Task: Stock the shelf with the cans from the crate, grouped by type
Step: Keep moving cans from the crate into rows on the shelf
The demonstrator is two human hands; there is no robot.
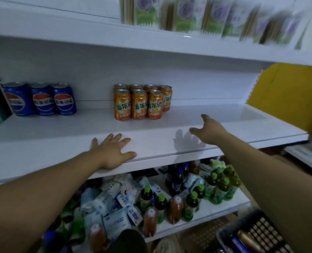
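Three blue cola cans (41, 99) stand in a row at the left of the white middle shelf (63, 136). Several orange soda cans (141, 102) stand grouped in two rows near the shelf's middle. My left hand (113, 152) rests flat on the shelf's front edge, fingers spread, holding nothing. My right hand (209, 131) hovers over the shelf to the right of the orange cans, fingers relaxed and empty. The dark plastic crate (261, 232) sits at the bottom right with a few cans lying inside.
The lower shelf (202, 212) holds green-capped tea bottles, dark soda bottles and white tissue packs. Green and purple packets (188, 17) line the top shelf. A yellow board (286, 95) stands at the right end. A shoe shows on the floor below.
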